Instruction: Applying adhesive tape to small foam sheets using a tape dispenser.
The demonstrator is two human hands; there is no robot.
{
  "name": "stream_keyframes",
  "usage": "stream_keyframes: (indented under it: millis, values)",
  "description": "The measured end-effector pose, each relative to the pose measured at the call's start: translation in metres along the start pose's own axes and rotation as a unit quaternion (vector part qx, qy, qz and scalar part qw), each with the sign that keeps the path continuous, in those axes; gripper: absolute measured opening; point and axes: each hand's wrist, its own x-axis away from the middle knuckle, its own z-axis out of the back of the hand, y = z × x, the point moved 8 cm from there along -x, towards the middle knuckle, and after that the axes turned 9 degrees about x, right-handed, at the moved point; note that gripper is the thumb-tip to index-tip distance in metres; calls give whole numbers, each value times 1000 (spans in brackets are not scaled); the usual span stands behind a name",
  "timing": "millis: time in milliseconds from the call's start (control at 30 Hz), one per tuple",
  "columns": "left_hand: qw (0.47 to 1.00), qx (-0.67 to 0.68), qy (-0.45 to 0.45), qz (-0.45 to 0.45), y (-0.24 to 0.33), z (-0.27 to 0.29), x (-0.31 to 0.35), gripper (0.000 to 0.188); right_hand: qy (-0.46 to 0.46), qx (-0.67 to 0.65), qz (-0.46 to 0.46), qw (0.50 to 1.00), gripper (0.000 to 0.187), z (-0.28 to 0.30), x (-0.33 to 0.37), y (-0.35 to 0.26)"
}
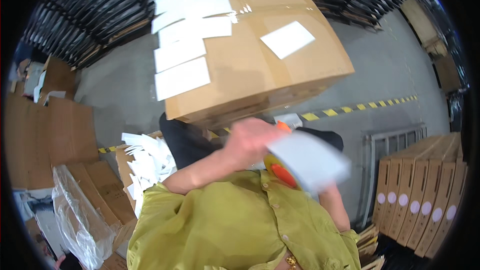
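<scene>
A white paper sheet point(312, 160), smeared by motion, is in front of my body. My left hand point(250, 140) is closed at its upper left corner, blurred. My right hand point(330, 192) is at the sheet's lower right edge, its fingers hidden behind the paper. Partly behind the sheet is a yellow and orange-red object point(283, 175) whose kind I cannot make out. Ahead stands a large taped cardboard box point(250, 55). Several white sheets point(182, 77) lie in overlapping rows on its left side, and one single sheet point(288, 39) lies apart toward the right.
An open carton point(122, 170) filled with crumpled white paper strips point(147, 162) is by my left side. Clear plastic wrap point(80, 220) and cardboard lie further left. Flat brown cartons point(415, 195) stand in a row at right, beside a grey metal frame point(370, 170). Yellow-black tape point(345, 110) crosses the floor.
</scene>
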Motion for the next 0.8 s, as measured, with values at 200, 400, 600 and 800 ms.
stream_keyframes:
  millis: [200, 400, 600, 800]
  values:
    - [992, -91, 0, -82, 26, 34, -15, 25, 167, 315, 229, 906, 33, -9, 1, -27]
    - [860, -497, -27, 113, -84, 123, -9, 44, 27, 70, -114, 991, 30, 23, -10, 40]
    - [786, -564, -89, 236, -166, 131, 7, 40, 27, 68, -116, 991, 31, 9, -15, 32]
    - [803, -535, -83, 251, -174, 124, 6, 40, 37, 68, -124, 989, 35, 22, -13, 41]
